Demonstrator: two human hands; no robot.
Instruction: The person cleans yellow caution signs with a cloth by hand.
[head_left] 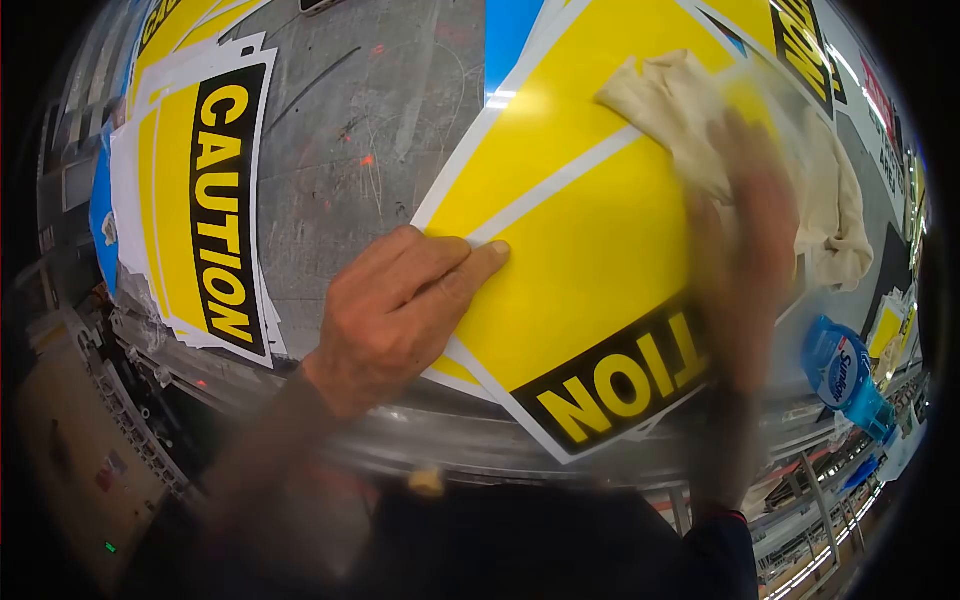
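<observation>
My left hand [395,310] pinches the left edge of a yellow sign sheet [590,270], thumb and finger closed at the border. Black-and-yellow lettering ending in "TION" runs along the sheet's near end, and a white strip crosses its yellow face. My right hand [750,230] is over a cream cloth [675,110] on the right part of the sheet. Motion smears its fingers, so their grip on the cloth cannot be made out. The cloth spreads out on both sides of that hand. Part of the lettering is hidden behind my right wrist.
A stack of yellow "CAUTION" signs [220,210] lies left on the scuffed grey table [350,130]. More signs [800,45] overlap at the far right. A blue Sunlight bottle [845,375] lies near the right edge. Blue material [505,40] shows at the back.
</observation>
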